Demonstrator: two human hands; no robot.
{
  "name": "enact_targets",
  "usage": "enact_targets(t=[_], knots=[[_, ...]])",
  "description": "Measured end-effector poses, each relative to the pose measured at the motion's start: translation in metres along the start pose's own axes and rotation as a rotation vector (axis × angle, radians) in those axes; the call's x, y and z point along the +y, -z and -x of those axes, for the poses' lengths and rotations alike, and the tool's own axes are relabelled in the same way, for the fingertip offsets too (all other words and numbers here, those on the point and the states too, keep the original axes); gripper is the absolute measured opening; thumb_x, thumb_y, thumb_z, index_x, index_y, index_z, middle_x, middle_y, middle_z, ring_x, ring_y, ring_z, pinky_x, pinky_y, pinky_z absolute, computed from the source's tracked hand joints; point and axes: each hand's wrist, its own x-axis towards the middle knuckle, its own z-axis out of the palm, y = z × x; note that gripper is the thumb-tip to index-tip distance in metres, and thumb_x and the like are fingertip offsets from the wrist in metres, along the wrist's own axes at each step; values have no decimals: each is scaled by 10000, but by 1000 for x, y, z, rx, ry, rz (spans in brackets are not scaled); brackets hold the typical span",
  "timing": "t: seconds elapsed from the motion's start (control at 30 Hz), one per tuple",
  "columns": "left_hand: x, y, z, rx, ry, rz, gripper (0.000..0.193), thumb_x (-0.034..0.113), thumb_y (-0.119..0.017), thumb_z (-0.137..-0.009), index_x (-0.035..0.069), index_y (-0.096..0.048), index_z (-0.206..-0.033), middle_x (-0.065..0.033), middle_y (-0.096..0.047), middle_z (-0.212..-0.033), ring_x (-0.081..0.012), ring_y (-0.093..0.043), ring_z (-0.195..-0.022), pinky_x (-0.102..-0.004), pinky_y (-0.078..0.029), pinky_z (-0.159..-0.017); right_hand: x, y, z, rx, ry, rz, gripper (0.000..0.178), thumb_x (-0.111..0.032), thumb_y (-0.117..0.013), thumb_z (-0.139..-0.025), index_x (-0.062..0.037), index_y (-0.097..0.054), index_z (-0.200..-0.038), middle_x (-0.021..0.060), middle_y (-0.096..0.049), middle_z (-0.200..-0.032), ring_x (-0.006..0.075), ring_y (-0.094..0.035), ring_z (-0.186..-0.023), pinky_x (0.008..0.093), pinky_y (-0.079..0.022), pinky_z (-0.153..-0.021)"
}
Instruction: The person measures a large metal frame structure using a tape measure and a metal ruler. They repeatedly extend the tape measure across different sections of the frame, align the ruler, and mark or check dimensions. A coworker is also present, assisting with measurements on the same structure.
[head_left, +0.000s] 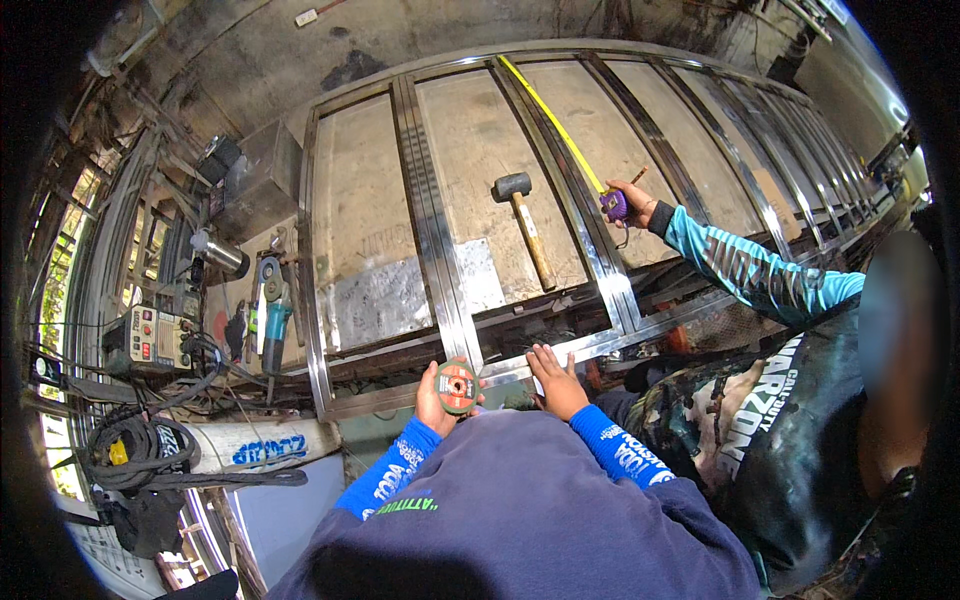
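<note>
Item: round disc (458,388), green with an orange-red label, its flat face turned up toward you. Location: your left hand (431,402), fingers and thumb closed about its edge, just on your side of the metal frame (452,290).

Item: near rail (597,346) of that frame, long axis running left to right, angling away from you toward the right. Your right hand (558,385) lies palm down over it, fingers extended and slightly parted; no grip shows. The disc sits to its left, apart.

Item: angle grinder (277,320), left of both hands, long axis pointing away from you; your left hand is nearer.

Item: purple tape measure (614,206), ahead and right, in a co-worker's hand (636,204). Mallet (529,230): ahead, between bars.
</note>
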Motion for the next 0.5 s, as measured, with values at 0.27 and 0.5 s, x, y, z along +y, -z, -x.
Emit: enact_targets(t=[0.27, 0.5], knots=[[-9, 22, 0, 327, 78, -166, 619, 682, -366, -1014, 233, -515, -1413, -185, -667, -1231, -377, -689, -976, -595, -553, -832, -6, -5, 1, 53, -34, -6, 975, -226, -781, -814, -97, -242, -1616, 115, -208, -1698, 300, -173, -1581, 681, -125, -1224], [-5, 23, -2, 385, 104, -168, 641, 702, -427, -988, 134, -593, -1236, -161, -679, -1117, -389, -686, -988, -619, -536, -888, -9, -4, 2, 86, -48, 3, 976, -248, -776, -820, -87, -236, -1617, 122, -201, -1701, 292, -169, -1582, 678, -104, -1230]])
